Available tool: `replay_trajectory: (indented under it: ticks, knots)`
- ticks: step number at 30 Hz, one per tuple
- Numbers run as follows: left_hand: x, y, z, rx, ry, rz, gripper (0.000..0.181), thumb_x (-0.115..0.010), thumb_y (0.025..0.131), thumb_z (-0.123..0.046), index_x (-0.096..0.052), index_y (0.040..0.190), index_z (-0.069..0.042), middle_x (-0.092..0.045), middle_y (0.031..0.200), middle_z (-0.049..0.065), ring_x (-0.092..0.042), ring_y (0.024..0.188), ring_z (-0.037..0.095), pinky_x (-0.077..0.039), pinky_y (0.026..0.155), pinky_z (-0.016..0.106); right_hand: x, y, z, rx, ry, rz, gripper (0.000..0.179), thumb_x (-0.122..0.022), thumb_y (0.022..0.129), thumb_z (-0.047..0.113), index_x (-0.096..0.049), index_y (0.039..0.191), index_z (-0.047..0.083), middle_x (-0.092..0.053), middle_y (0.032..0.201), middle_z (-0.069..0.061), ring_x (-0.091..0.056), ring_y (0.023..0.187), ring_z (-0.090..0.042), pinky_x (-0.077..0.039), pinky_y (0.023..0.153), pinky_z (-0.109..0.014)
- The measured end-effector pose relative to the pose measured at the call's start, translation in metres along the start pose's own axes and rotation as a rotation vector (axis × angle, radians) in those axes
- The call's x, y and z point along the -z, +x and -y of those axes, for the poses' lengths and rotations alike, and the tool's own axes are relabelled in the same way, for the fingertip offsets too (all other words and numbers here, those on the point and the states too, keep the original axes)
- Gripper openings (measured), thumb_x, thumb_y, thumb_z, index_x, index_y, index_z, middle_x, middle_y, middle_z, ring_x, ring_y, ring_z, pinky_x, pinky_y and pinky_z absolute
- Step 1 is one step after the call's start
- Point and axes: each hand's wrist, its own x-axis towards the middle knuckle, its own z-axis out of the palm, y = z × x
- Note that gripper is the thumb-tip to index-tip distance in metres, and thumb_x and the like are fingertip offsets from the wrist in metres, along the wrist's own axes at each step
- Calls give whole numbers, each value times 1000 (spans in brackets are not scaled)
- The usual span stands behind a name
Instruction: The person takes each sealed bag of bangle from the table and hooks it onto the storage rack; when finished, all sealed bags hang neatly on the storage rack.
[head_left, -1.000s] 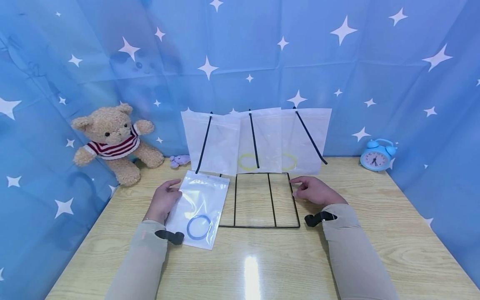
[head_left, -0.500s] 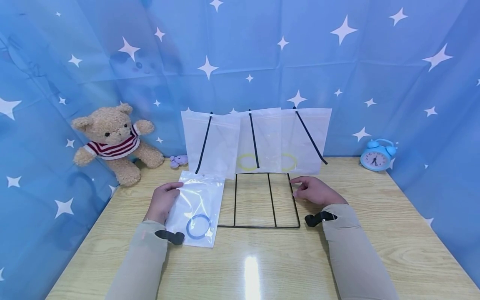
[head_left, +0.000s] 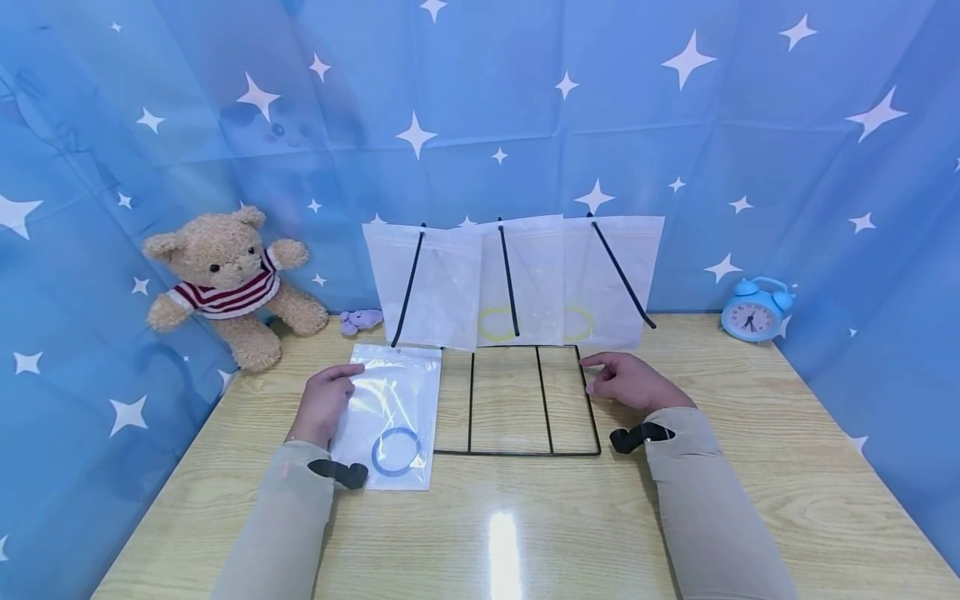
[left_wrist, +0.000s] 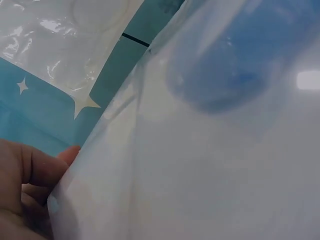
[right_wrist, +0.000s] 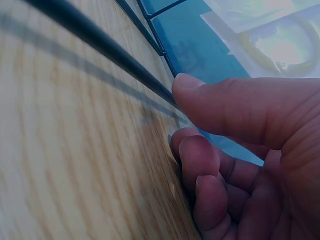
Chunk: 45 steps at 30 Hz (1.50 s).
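My left hand (head_left: 324,404) is at the left edge of a clear zip bag (head_left: 367,404) that holds a blue ring (head_left: 396,452). In the head view its index finger lies straight across the bag's edge; the left wrist view shows the fingers partly hidden by the plastic. The bag's punched top sits at the front tip of the left rack hook (head_left: 407,287). At the right, thumb and index finger of my right hand (head_left: 630,382) pinch the side wire of the black wire rack (head_left: 592,417), the other fingers curled.
Behind hang several white-backed bags (head_left: 450,287) on the rack's hooks, two showing yellow rings (head_left: 498,323). A teddy bear (head_left: 232,283) and a small purple toy (head_left: 360,322) sit at the back left of the wooden table (head_left: 570,517). A blue alarm clock (head_left: 753,312) stands back right.
The front bag has swung from a slant to nearly upright, its top shifting left. The hung bag behind it swayed and came back. The right hand has stayed still.
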Motion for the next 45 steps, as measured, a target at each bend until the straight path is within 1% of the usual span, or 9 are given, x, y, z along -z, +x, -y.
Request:
replay_trajectory:
  ticks: [7, 15, 22, 25, 28, 30, 32, 39, 45]
  knots:
    - [0, 2, 3, -46, -57, -64, 47, -44, 98, 0, -64, 141, -4, -50, 159, 12, -35, 152, 33, -26, 126, 52, 0, 0, 1, 8, 24, 8, 59, -74, 98, 20, -55, 151, 2, -66, 102, -9, -56, 86, -22, -46, 78, -36]
    - [3, 2, 5, -37, -80, -100, 50, -43, 98, 1, -64, 144, -7, -48, 162, 11, -28, 158, 33, -21, 130, 52, 0, 0, 1, 1, 16, 8, 57, -73, 97, 17, -56, 150, 4, -65, 100, -9, -56, 85, -22, -46, 77, -35]
    - [5, 1, 6, -62, -167, -120, 50, -41, 98, 5, -63, 143, 0, -47, 161, 15, -28, 156, 28, -23, 128, 45, 0, 2, -1, -7, 14, 11, 56, -72, 96, 14, -57, 150, 5, -65, 99, -9, -56, 83, -24, -46, 75, -36]
    - [5, 2, 6, -58, -191, -134, 50, -40, 98, 4, -63, 142, 0, -46, 161, 15, -32, 150, 28, -28, 123, 42, 0, 3, -1, -7, 24, 16, 57, -72, 96, 12, -57, 150, 4, -65, 99, -9, -56, 82, -24, -46, 74, -36]
    - [5, 3, 7, -64, -218, -168, 50, -41, 96, 5, -64, 141, 1, -48, 157, 15, -38, 139, 28, -35, 109, 35, 0, 3, -1, -8, 27, 17, 57, -71, 95, 11, -56, 150, 3, -66, 99, -9, -57, 82, -24, -47, 74, -36]
    - [4, 5, 8, -72, -250, -201, 50, -41, 93, 7, -65, 137, 3, -50, 150, 15, -41, 132, 27, -37, 99, 31, 0, 3, -1, -9, 26, 15, 57, -71, 95, 11, -56, 150, 3, -67, 99, -9, -57, 82, -24, -47, 74, -36]
    - [4, 6, 8, -75, -290, -229, 50, -42, 91, 9, -66, 135, 5, -50, 147, 14, -41, 128, 25, -37, 93, 28, 0, 3, -1, -9, 24, 13, 58, -71, 95, 11, -56, 150, 3, -67, 99, -9, -57, 82, -24, -47, 74, -36]
    - [6, 9, 9, -55, -375, -291, 49, -42, 87, 12, -67, 128, 5, -48, 146, 10, -40, 131, 24, -37, 100, 30, 0, 3, -1, -6, 14, 7, 58, -72, 95, 12, -57, 149, 4, -67, 99, -8, -57, 83, -24, -46, 75, -36]
    - [6, 6, 8, -78, -355, -344, 46, -44, 86, 11, -69, 124, 6, -52, 131, 6, -44, 114, 21, -39, 89, 29, 0, 2, 0, -4, 20, 7, 57, -71, 94, 11, -57, 149, 4, -66, 97, -9, -56, 81, -24, -46, 73, -36]
